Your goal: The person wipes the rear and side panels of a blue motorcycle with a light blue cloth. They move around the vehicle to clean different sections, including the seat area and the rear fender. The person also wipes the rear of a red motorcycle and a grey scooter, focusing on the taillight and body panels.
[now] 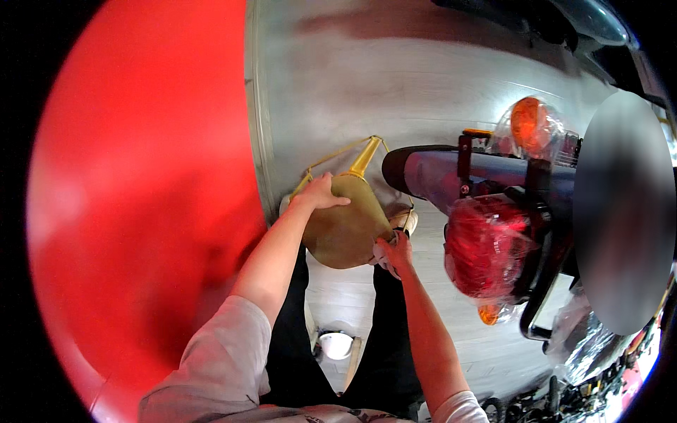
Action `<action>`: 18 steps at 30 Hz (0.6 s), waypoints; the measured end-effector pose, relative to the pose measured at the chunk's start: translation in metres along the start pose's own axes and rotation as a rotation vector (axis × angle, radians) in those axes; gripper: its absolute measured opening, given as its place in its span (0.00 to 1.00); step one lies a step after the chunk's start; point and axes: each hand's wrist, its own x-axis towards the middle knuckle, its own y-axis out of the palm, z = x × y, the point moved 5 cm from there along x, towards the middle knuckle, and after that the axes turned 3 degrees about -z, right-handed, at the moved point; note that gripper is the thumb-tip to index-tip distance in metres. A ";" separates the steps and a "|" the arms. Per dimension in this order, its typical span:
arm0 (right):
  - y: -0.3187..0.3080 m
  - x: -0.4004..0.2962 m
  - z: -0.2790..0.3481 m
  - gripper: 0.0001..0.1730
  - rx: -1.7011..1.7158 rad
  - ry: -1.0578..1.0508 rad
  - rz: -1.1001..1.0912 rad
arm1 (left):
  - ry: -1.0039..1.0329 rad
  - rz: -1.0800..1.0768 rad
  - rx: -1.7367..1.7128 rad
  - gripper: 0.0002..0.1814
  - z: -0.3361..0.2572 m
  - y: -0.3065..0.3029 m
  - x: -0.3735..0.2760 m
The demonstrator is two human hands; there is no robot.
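Note:
Between my legs stands a piece of yellow metal-framed furniture, seemingly a chair, with a brownish, rounded panel [346, 224] and a shiny yellow upright [365, 157] at its far end. My left hand [320, 193] rests on the panel's upper left edge, thumb spread over the surface; whether its fingers grip the edge I cannot tell. At the lower right edge of the panel, my right hand [399, 251] holds a crumpled pale cloth [385, 260] against it.
A red surface [158, 132] fills the left side, beside a grey floor strip. At right is a motorcycle's rear end with a plastic-wrapped red tail light [489, 248], orange indicators [529, 121] and a silencer [428, 169]. A white round object [336, 345] lies behind, between my legs.

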 end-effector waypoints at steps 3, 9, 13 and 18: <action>0.007 0.003 -0.016 0.36 -0.090 0.006 -0.062 | 0.038 0.060 0.010 0.50 0.007 0.002 0.008; 0.019 0.027 -0.037 0.38 -0.232 -0.016 -0.135 | 0.115 0.232 0.270 0.49 0.010 0.014 0.041; -0.009 0.001 0.030 0.37 -0.268 0.131 -0.130 | 0.058 0.268 0.400 0.48 -0.007 0.005 0.035; -0.007 0.003 0.041 0.40 -0.291 0.340 -0.118 | 0.078 0.293 0.391 0.48 -0.014 0.008 0.054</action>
